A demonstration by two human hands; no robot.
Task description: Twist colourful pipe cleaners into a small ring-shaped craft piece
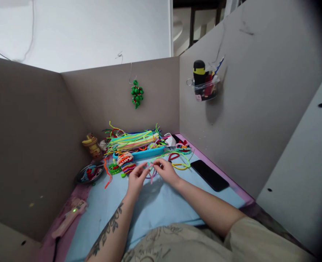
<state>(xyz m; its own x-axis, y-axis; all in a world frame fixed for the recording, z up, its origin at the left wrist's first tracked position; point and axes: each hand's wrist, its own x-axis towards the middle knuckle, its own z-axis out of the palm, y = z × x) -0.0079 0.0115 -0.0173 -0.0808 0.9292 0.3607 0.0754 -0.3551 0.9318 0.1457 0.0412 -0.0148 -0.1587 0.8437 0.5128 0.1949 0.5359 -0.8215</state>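
My left hand [138, 177] and my right hand [165, 170] meet over the middle of the blue-covered table, both closed in a pinch. Between their fingertips is a pink pipe cleaner [151, 178], with one end hanging down and a bit of teal showing at the top. How it is bent or joined is too small to tell. Just left of my left hand lies a striped, multicoloured pipe-cleaner piece [128, 166]. Beyond my hands, a blue tray [147, 153] carries a heap of pipe cleaners [133, 140] in many colours.
At the right lies a black phone [210, 175]. A dark bowl [81, 178] with red and blue pieces, a brown cup [92, 145] and a pink power strip [70, 217] stand at the left. Grey partitions enclose the table; a clear container [206, 91] hangs on the right one.
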